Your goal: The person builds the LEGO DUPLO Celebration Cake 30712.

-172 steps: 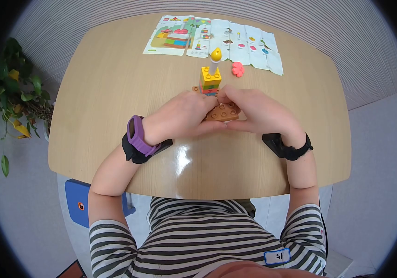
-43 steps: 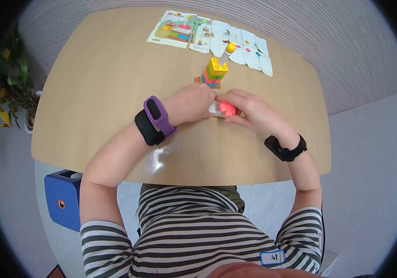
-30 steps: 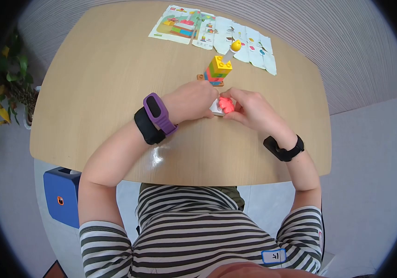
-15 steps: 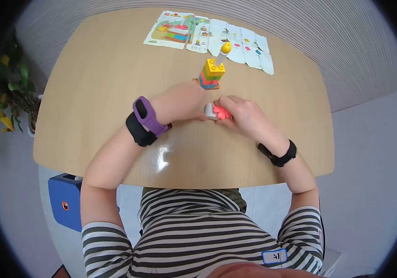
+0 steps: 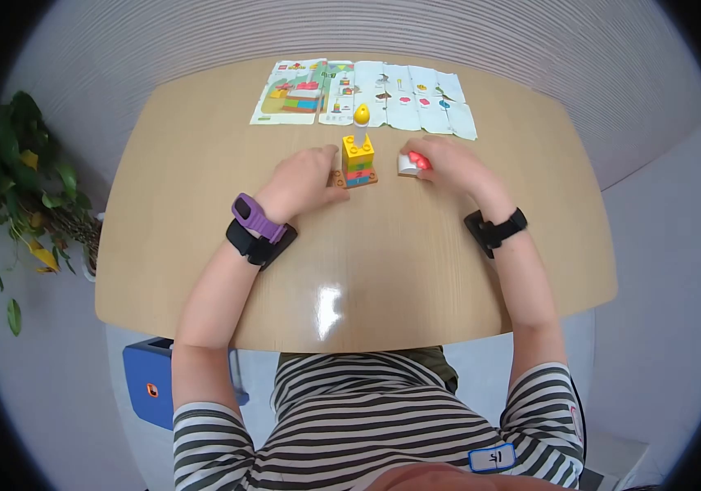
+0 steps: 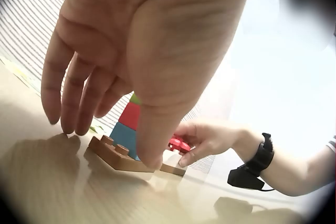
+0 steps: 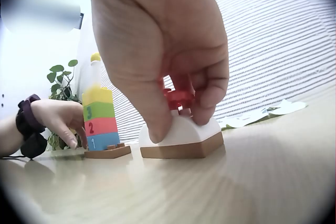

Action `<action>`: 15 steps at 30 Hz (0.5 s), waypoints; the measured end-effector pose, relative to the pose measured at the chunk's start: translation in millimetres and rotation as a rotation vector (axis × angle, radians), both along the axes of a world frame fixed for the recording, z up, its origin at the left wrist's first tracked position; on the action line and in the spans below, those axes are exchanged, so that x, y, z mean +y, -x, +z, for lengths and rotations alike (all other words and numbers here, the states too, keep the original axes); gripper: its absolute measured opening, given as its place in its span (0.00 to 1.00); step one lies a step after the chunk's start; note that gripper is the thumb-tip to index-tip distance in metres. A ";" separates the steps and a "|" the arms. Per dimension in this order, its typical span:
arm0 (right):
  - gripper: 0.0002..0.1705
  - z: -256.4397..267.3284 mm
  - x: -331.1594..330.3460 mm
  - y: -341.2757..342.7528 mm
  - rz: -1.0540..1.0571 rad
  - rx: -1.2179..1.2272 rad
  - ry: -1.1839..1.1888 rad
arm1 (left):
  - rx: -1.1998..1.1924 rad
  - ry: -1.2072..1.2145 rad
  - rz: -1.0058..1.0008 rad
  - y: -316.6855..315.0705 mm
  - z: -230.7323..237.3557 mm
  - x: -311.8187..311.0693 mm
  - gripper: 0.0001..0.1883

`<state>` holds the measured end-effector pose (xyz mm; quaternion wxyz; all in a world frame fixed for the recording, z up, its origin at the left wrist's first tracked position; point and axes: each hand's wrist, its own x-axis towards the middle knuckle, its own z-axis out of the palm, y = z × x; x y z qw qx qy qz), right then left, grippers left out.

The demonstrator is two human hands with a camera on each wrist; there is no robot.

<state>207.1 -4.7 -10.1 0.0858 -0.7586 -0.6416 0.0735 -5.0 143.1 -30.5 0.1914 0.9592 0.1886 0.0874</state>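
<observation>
A brick tower [image 5: 358, 159] stands on a brown base [image 5: 360, 182], blue, red, green and yellow from the bottom, with a yellow-tipped white candle [image 5: 362, 123] on top. The left hand [image 5: 297, 182] is just left of it, fingers spread and pointing down beside the base in the left wrist view; whether the thumb touches the base cannot be told. To the right, the right hand [image 5: 454, 168] pinches a white curved brick [image 7: 181, 133] between thumb and fingers. That brick has a brown base [image 7: 184, 149] resting on the table and a red flower piece [image 7: 178, 98] above.
Creased instruction sheets [image 5: 364, 96] lie along the far side of the table [image 5: 416, 270], behind the tower. A leafy plant [image 5: 43, 172] stands beyond the left edge. Below the table's near edge is a blue box [image 5: 147, 382].
The hands have moved apart. The left has gone from the white brick to the tower's left side; the right has moved the white brick and flower farther out, to the tower's right.
</observation>
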 end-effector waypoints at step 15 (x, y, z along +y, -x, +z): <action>0.18 -13.4 18.0 -10.8 0.034 0.005 -0.006 | 0.091 0.154 -0.032 -1.9 -4.2 8.7 0.19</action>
